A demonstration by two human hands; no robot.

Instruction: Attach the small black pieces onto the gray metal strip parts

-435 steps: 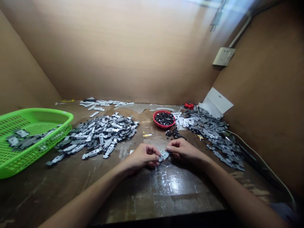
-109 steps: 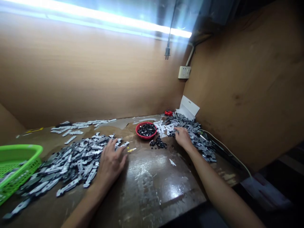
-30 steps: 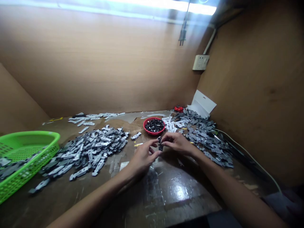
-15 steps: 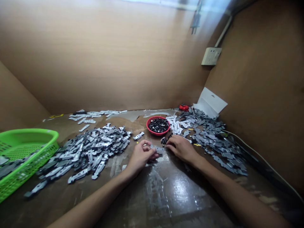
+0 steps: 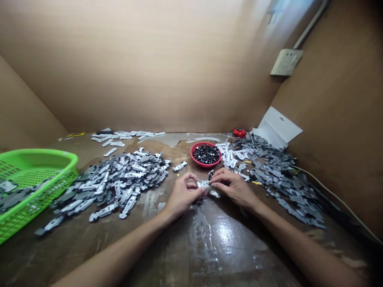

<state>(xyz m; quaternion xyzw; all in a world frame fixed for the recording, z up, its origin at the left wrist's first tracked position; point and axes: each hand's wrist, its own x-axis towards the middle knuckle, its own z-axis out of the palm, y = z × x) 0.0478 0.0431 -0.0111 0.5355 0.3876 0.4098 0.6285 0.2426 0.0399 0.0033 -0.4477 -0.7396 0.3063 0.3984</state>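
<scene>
While both hands meet over the brown table point(image 5: 167, 247), the left hand point(image 5: 187, 196) pinches a small pale piece point(image 5: 203, 183) between its thumb and fingers. The piece is just above the table, between the two hands, near the front of the red bowl point(image 5: 206, 165). The right hand point(image 5: 235, 188) has its fingertips bent in at the other end of the piece, but I cannot tell if they grip it or hold some tiny bit. Lots of little black bits point(image 5: 206, 154) fill the bowl.

On the left is a big pile of car-shaped pieces point(image 5: 122, 179), and one lone car piece point(image 5: 180, 166) lies between that pile and the bowl. A green basket point(image 5: 71, 160) with more pieces in it sits at the far left. White pieces point(image 5: 229, 154) lie just right of the bowl, next to a big heap of flat grey pieces point(image 5: 278, 175).
</scene>
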